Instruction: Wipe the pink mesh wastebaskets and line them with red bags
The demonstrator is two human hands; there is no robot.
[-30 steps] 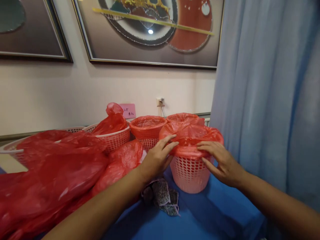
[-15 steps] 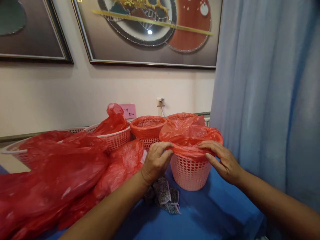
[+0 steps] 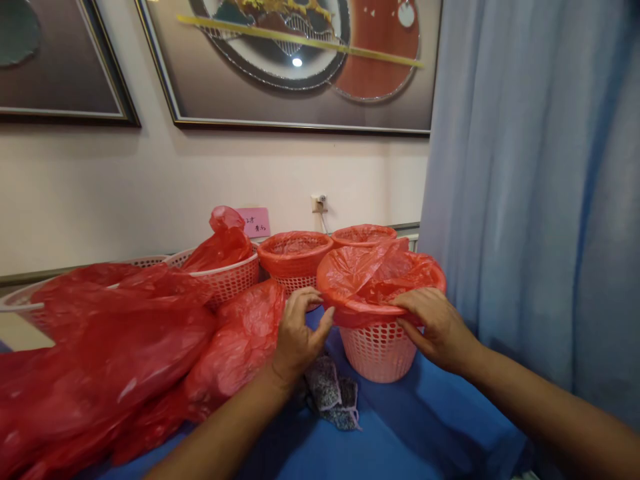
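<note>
A pink perforated plastic basket (image 3: 380, 353) stands upright on the blue tablecloth. Lining it is a red plastic bag (image 3: 350, 273), its edge folded down outside the rim. My right hand (image 3: 437, 327) pinches the bag at the front right of the rim, fingers on top and thumb below. At the left of the rim, my left hand (image 3: 300, 333) has its thumb and fingers apart, fingertips close to the bag; whether they touch it I cannot tell. Below that hand lie grey speckled knitted gloves (image 3: 333, 393), partly hidden by my forearm.
Two bag-lined baskets, one in the middle (image 3: 295, 257) and one at the back right (image 3: 365, 233), stand behind. Red plastic bags (image 3: 125, 353) heap up on the left, before a white basket (image 3: 230, 277). A blue curtain (image 3: 525, 200) hangs on the right.
My left hand has let go of the bag's edge and moved slightly left, its fingers opening. My right hand has shifted a little left along the rim. The bag's front edge hangs smoother.
</note>
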